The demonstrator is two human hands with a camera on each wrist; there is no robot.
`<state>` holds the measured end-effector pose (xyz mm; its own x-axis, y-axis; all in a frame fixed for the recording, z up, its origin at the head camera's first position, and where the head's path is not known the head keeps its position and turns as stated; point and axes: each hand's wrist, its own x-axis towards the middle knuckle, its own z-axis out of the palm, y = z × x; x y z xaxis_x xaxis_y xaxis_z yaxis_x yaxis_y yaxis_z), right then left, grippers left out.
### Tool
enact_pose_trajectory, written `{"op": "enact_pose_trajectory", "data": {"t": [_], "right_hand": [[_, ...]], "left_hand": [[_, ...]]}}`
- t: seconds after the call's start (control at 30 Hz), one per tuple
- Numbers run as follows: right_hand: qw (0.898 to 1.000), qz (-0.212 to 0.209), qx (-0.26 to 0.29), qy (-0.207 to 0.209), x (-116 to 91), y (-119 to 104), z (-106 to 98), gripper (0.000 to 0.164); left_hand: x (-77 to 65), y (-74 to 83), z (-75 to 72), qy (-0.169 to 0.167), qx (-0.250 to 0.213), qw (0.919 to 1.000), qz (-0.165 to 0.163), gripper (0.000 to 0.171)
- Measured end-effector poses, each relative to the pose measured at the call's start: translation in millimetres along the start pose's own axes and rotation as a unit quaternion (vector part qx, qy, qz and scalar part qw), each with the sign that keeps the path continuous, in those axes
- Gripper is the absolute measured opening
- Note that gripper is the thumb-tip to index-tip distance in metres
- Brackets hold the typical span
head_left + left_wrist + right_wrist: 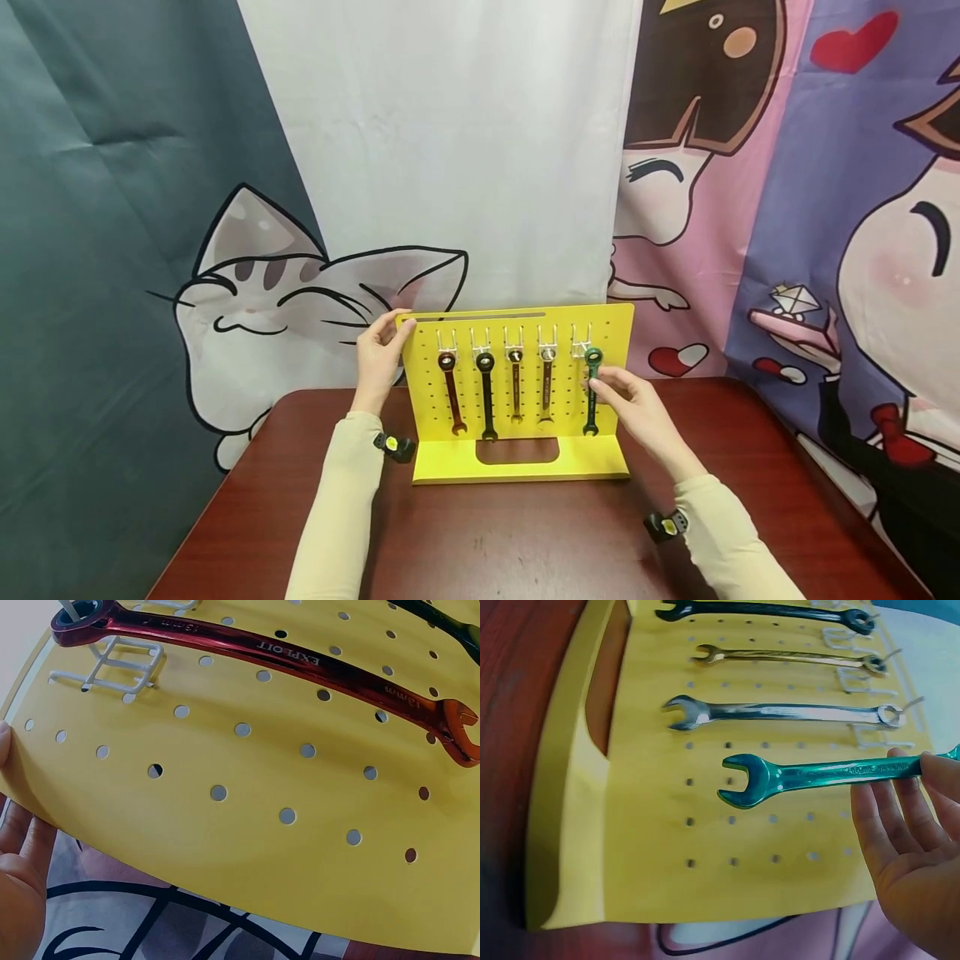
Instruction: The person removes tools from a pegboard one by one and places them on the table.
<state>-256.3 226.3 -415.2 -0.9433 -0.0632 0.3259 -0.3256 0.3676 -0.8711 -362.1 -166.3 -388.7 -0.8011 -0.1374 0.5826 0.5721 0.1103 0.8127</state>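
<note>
A yellow pegboard (517, 427) stands upright on its base. My left hand (380, 350) grips its upper left corner, thumb in front and fingers behind. At the right side, my right hand (637, 408) pinches a green combination wrench (817, 774) between thumb and fingers, its open end pointing down. The ring end of that wrench is beside the rightmost white hook (581, 348); whether it touches is unclear. A red wrench (262, 649), a black wrench (487, 396), a small bronze-toned wrench (516, 387) and a silver wrench (787, 712) hang from other hooks.
The board rests on a reddish-brown table (517, 542), its base having a cut-out (517, 451) at the front. Behind the table hangs a cartoon-printed curtain (450, 150). Black wrist cameras (395, 447) are worn over both sleeves.
</note>
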Motion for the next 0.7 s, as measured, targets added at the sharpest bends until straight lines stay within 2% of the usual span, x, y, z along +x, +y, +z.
{"op": "enact_pose_trajectory", "data": {"t": [0.23,0.5,0.6,0.7], "right_hand": [[0.996,-0.054,0.064,0.033,-3.8,-18.1,-26.2,0.036],[0.996,-0.021,0.046,0.078,-10.8,-22.0,-62.6,0.028],[0.994,-0.005,0.081,0.079,-11.1,-17.1,-71.9,0.03],[0.989,0.011,0.127,0.075,-11.7,-9.4,-78.8,0.024]], "left_hand": [[-1.1,1.7,-0.9,-0.005,-0.003,1.0,-0.001,0.04],[-1.4,-0.6,0.1,-0.001,-0.005,1.0,-0.004,0.039],[0.0,0.3,0.1,0.001,-0.004,1.0,-0.001,0.041],[0.9,1.8,1.1,0.003,-0.001,1.0,-0.004,0.039]]}}
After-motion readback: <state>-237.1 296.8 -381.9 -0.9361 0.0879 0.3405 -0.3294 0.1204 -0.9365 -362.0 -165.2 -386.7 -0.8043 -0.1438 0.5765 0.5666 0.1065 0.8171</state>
